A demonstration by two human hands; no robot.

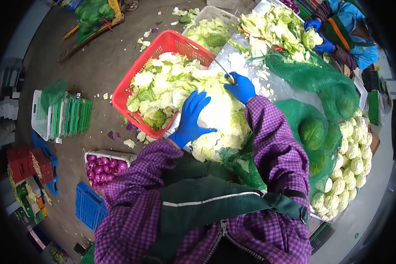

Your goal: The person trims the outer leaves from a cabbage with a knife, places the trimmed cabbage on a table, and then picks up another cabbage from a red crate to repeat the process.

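Observation:
My left hand (191, 119), in a blue glove, lies with fingers spread against a heap of pale cabbage leaves (222, 116). My right hand (241, 87), gloved in blue too, is closed around a knife (224, 70) whose thin blade points up and left. Past my left hand, a red crate (124, 90) is piled with loose cabbage leaves (156, 81) and sits against the metal table (279, 81). Green mesh sacks (295, 66) holding whole cabbages (312, 133) lie right of my right arm.
Trimmed cabbages (345, 169) are stacked at the right. Across the table a co-worker's gloved hands (319, 35) hold a cabbage beside another leaf pile (270, 31). A light crate of leaves (211, 33) stands behind the red one. Red onions (103, 169) and a blue crate (89, 206) are at left.

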